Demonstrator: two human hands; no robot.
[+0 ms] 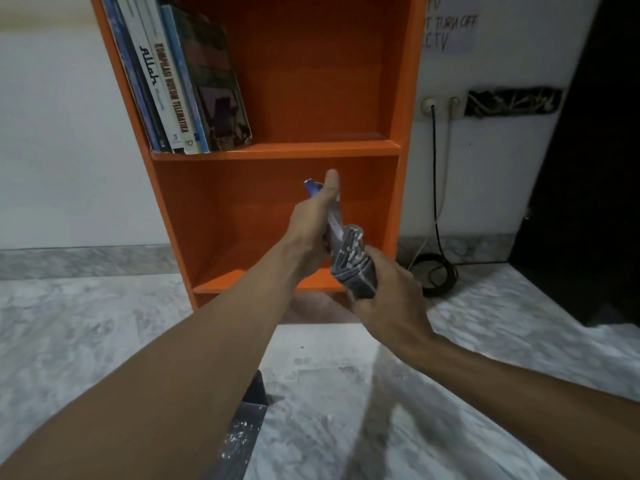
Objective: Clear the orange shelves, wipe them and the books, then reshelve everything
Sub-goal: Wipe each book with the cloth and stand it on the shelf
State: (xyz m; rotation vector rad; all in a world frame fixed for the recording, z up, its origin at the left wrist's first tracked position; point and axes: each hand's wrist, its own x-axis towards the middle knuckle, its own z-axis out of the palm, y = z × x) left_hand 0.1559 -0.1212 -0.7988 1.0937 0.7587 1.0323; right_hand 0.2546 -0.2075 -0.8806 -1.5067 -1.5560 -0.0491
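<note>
An orange bookshelf stands against the white wall. Several books lean at the left of its upper shelf. The lower compartment holds nothing. In front of that compartment my left hand grips a thin blue-covered book, held edge-on. My right hand holds a folded grey cloth pressed against the book's lower part.
A dark speckled object lies on the marble floor below my left forearm. Right of the shelf are wall sockets with a black cable hanging to a coil on the floor. A dark door fills the far right.
</note>
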